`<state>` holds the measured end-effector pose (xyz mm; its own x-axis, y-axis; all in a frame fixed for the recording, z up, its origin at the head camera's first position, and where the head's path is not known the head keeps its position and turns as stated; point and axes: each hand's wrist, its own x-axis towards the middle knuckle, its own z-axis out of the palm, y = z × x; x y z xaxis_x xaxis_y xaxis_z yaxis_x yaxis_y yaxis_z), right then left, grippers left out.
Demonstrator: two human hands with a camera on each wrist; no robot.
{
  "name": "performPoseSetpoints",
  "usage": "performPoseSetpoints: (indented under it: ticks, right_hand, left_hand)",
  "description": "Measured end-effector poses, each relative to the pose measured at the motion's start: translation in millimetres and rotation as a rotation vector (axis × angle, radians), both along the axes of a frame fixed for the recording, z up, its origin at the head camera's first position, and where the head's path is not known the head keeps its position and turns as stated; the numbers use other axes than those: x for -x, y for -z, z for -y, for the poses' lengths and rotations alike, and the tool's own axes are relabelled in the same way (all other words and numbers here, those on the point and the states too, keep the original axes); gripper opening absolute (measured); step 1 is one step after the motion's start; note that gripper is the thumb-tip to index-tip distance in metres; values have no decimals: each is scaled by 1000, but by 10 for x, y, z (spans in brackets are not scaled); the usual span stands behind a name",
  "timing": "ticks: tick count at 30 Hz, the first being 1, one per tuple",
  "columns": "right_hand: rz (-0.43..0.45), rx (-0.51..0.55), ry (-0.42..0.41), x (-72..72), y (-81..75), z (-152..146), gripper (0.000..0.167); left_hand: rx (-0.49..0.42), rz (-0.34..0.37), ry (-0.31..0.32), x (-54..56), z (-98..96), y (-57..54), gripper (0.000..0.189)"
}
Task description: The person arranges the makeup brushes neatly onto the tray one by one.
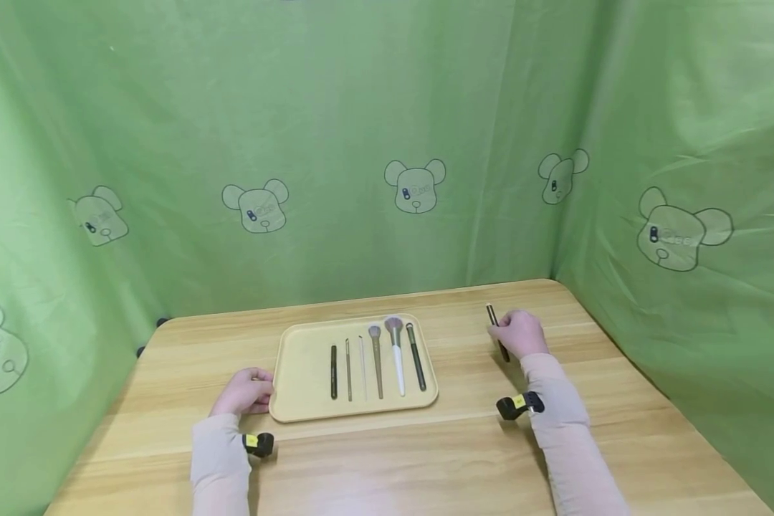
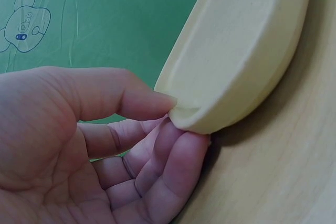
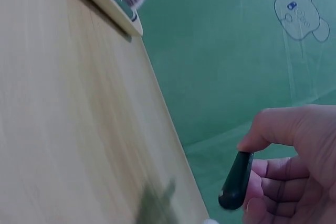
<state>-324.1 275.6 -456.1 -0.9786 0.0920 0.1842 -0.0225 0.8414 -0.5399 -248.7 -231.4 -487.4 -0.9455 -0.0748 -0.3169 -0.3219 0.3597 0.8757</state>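
Observation:
A cream tray lies on the table with several makeup brushes in a row, handles toward me. My left hand is at its left side; in the left wrist view, thumb and fingers pinch the tray's rim at a corner. To the right of the tray, my right hand holds a dark makeup brush between thumb and fingers, slanting above the table. Its rounded dark handle end shows in the right wrist view. Within the tray, the white-handled brush is the widest, beside a dark-handled brush at the right end.
The wooden table extends around the tray on all sides. Green curtains printed with bear heads stand behind the table and along both sides. Each wrist carries a small black camera, the left one near the tray's front left corner.

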Motion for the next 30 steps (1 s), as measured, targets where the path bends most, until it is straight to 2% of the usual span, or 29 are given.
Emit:
performPoseSetpoints:
  ticks: [9,30]
  right_hand:
    - [-80,2,-22,16,-21,216,17]
    - [-21,65,-130,2,-69,818,14]
  left_hand:
    - [8,-1,-6,-2,1,-3,31]
    - [-8,7,3,6,5,-22,34]
